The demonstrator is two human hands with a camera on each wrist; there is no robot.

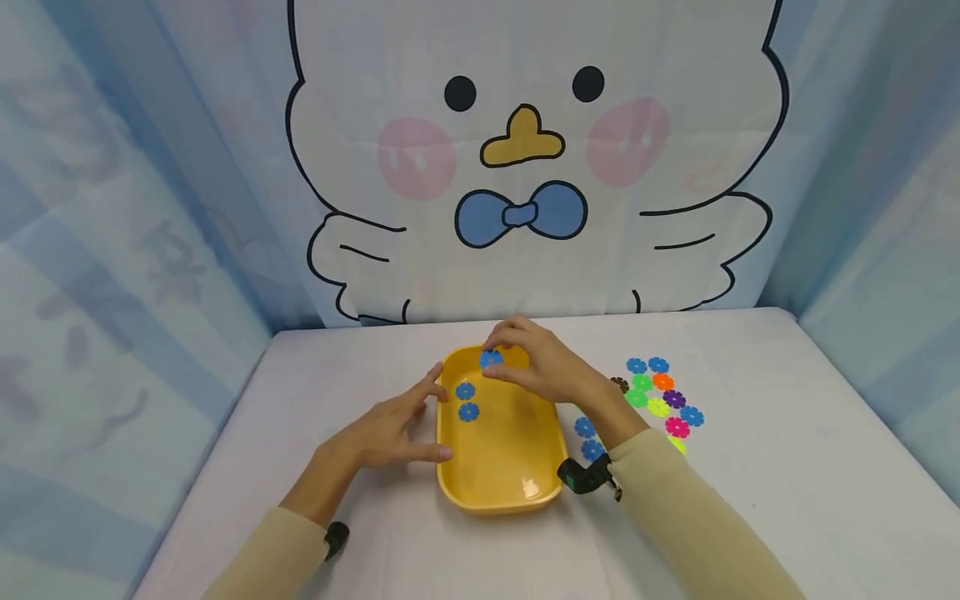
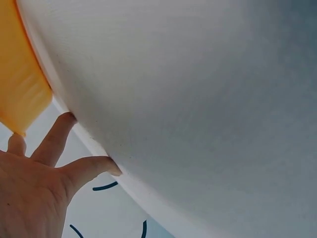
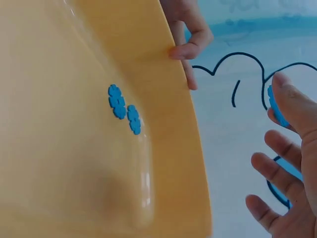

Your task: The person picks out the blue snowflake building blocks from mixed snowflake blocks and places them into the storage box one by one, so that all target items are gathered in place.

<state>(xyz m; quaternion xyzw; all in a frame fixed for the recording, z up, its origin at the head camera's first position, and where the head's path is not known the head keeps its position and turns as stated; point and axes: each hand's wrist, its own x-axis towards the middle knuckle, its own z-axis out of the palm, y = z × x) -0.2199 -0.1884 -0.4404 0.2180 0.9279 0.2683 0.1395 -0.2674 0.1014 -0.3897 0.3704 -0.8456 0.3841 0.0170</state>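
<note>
A pale backdrop (image 1: pixel 521 283) printed with a cartoon bird rises behind a white-covered worktop (image 1: pixel 795 433). On it sits a yellow tray (image 1: pixel 510 454), its long axis running roughly 12 to 6 o'clock. The right hand (image 1: pixel 543 358) pinches a blue disc (image 1: pixel 491 358) (notched like a flower) at the tray's 12 o'clock end. Two more blue discs (image 1: pixel 468 412) lie inside, 7 o'clock from it and 2 o'clock from the left hand (image 1: pixel 393 429), whose fingers spread against the 9 o'clock rim. Loose coloured discs (image 1: pixel 658 407) lie at 3 o'clock.
</note>
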